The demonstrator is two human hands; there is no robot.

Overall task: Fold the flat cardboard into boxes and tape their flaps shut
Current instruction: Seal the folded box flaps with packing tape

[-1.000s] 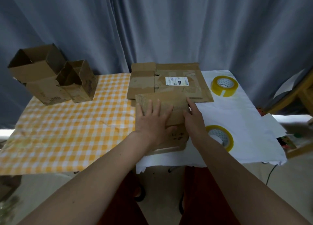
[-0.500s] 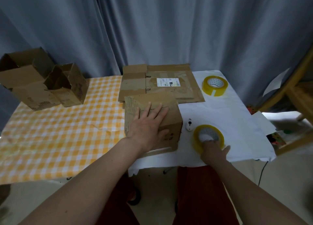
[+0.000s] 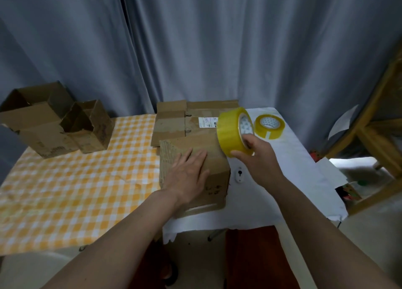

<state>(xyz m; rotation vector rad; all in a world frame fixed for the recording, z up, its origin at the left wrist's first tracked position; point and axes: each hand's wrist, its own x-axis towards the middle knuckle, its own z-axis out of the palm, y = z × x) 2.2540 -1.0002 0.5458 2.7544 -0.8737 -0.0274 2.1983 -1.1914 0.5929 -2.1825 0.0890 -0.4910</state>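
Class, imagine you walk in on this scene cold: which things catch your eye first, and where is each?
First, the yellow tape roll held up in the right hand, above the folded cardboard box. Next, the left hand lying flat on that box at the table's middle. Then the two open boxes at the far left of the orange checked cloth.

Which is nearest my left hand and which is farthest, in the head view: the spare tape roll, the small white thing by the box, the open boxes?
1. Small white thing, just right of the left hand.
2. Spare tape roll, back right.
3. Open boxes, far left.
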